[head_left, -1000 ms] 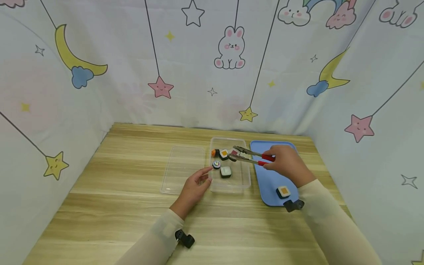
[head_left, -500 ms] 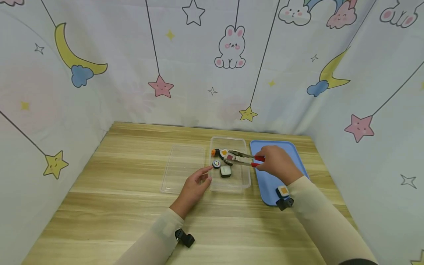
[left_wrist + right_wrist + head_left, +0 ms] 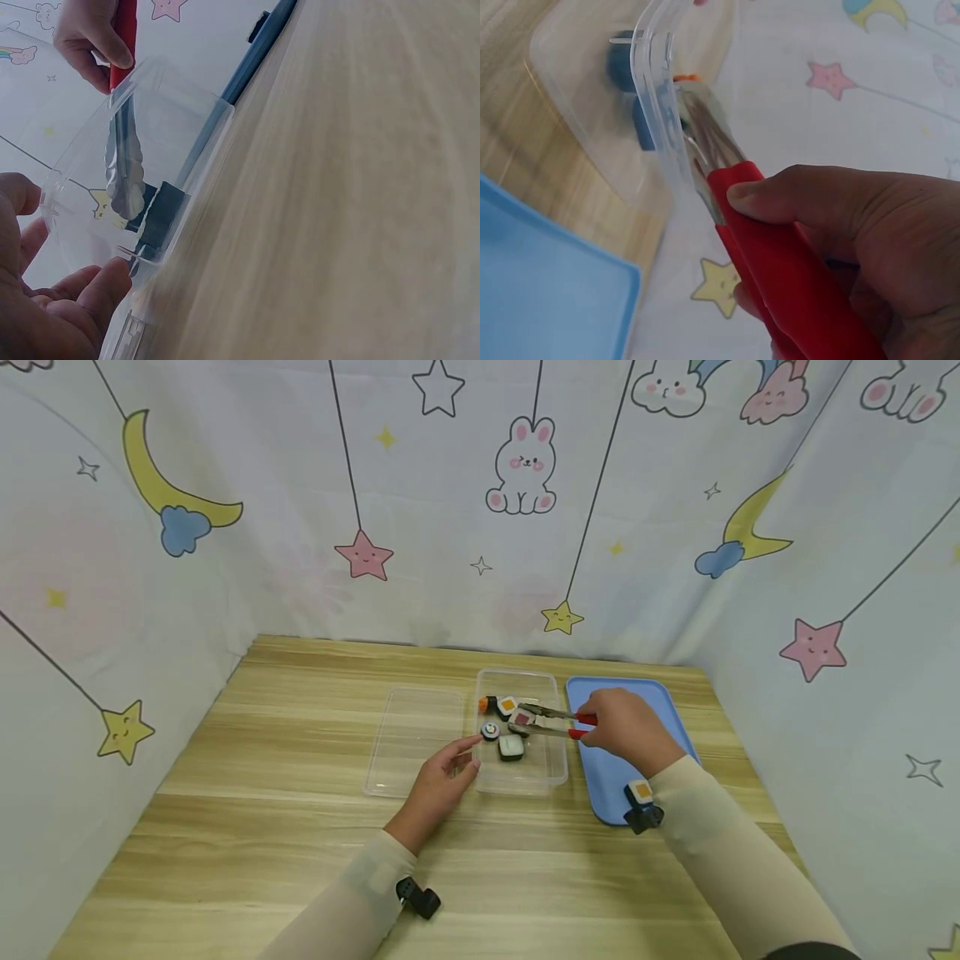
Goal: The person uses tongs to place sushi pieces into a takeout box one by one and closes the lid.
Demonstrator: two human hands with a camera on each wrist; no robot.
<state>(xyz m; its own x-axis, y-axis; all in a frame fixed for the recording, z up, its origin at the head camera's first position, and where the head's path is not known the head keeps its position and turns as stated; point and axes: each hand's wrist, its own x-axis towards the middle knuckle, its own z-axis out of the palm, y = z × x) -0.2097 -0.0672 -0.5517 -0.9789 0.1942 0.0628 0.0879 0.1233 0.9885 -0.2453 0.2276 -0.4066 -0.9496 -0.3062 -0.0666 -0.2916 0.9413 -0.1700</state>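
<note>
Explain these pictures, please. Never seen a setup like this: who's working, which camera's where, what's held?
No machine: a person works bare-handed. The large picture comes from a camera worn on the head, looking forward and down; the two smaller ones come from cameras worn on each wrist.

On the wooden table stand a flat clear piece, a clear container with five sushi-like pieces, and a blue tray with one yellow-centred piece.

The left hand has its fingertips at the container's left side. The right hand holds red-handled tongs, whose tips are at the dark-red-centred piece in the container; I can't tell whether they grip it firmly.
</note>
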